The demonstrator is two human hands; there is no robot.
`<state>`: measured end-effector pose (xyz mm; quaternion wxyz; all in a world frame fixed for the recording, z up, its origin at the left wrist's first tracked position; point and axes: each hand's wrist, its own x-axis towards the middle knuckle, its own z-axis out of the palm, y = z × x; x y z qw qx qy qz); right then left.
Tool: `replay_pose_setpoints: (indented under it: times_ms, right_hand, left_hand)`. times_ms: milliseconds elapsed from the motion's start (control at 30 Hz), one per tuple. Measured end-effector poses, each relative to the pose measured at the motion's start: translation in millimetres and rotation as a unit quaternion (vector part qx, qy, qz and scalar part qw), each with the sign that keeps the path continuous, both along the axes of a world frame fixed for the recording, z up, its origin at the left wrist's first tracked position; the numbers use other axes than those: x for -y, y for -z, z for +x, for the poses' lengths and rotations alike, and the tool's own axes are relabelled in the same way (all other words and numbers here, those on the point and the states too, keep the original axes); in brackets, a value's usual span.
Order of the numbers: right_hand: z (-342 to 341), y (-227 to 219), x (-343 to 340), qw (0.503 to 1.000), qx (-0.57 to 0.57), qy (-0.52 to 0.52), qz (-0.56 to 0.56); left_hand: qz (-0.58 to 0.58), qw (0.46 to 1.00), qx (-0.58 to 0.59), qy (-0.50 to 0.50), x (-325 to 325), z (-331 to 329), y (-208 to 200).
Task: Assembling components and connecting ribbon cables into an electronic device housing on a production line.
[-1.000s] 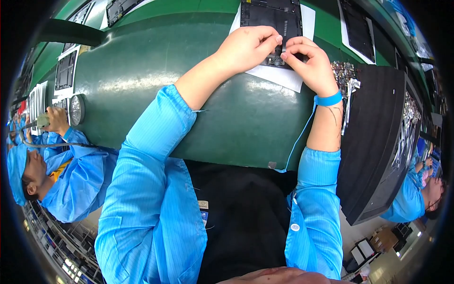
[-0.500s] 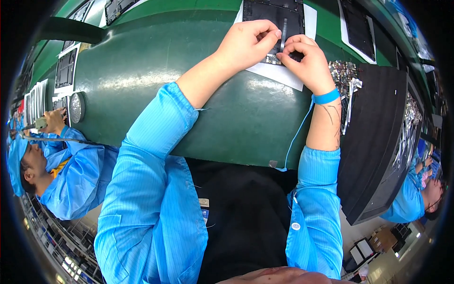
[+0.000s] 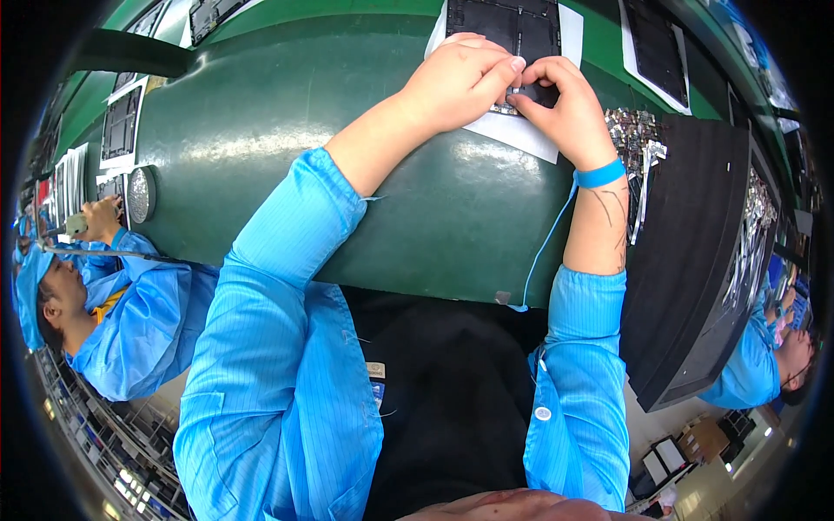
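A flat black device housing [image 3: 540, 28] lies on a white sheet [image 3: 517, 141] at the far middle of the green bench. My left hand [image 3: 459, 82] leans over the housing's near left part, thumb and fingers closed in a pinch. Close beside it my right hand [image 3: 565, 104] bends its thumb and forefinger toward the same spot. A small pale bit [image 3: 514, 90] shows between the fingertips; what exactly they grip is hidden. A blue band [image 3: 600, 175] with a thin cord circles my right wrist.
Several small parts and silvery strips [image 3: 641, 143] lie right of my right forearm, beside a black tray [image 3: 682, 234]. More black housings [image 3: 656, 48] rest on white sheets. A round textured dish [image 3: 141, 195] stands left, near a co-worker in blue [image 3: 143, 321].
My left hand has moved slightly right and its fingers now cover more of the housing. The dark narrow strip seen upright between my hands is now mostly out of sight.
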<state>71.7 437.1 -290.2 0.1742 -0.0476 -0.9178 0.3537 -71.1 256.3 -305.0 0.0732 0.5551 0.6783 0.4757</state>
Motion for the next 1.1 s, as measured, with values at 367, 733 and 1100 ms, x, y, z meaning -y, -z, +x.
replay_pose_setpoints:
  times_ms: [367,733,1100]
  right_hand:
    - [5,-6,0,0.997,0.047,-0.056,-0.027]
    - [7,-1,-9,0.997,0.053,-0.053,-0.035]
    - [9,-4,-4,0.996,0.049,-0.056,-0.055]
  left_hand:
    - [-0.02,0.999,-0.009,-0.03,3,0,2]
    - [-0.015,0.999,0.025,-0.016,-4,0,3]
    - [0.033,0.991,-0.045,-0.121,-3,-19,7]
